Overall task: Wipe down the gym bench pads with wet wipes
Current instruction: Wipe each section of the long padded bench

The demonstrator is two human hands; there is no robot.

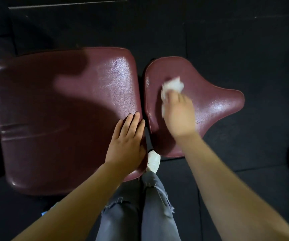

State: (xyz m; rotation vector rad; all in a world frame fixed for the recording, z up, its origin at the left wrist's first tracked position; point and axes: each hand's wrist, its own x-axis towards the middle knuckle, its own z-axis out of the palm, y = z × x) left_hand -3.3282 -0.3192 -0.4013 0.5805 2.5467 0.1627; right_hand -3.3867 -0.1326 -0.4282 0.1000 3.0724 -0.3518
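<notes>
Over the smaller seat pad (209,100), we have our right hand (179,113) pressed down on a crumpled white wet wipe (172,86), the fingers curled onto it so that the wipe bunches out ahead of them toward 12 o'clock and a strip of it trails along the hand's 9 o'clock side. Our left hand (127,140) lies flat, fingers straight and close together, on the near right corner of the larger back pad (56,110), holding nothing; it seems to be steadying us. The two maroon pads sit side by side with a narrow dark gap between them, the large one at 9 o'clock of the seat pad. The seat pad's long axis runs from its broad end by the gap out to its narrow tip at about 3 o'clock. From the wipe, the glossy narrow tip lies toward 3 to 4 o'clock, and we judge that the coming stroke should sweep that way; the right hand is plainly the nearer one. Below us show grey jeans (150,206), a white shoe (153,160) and the dark floor (244,40).
</notes>
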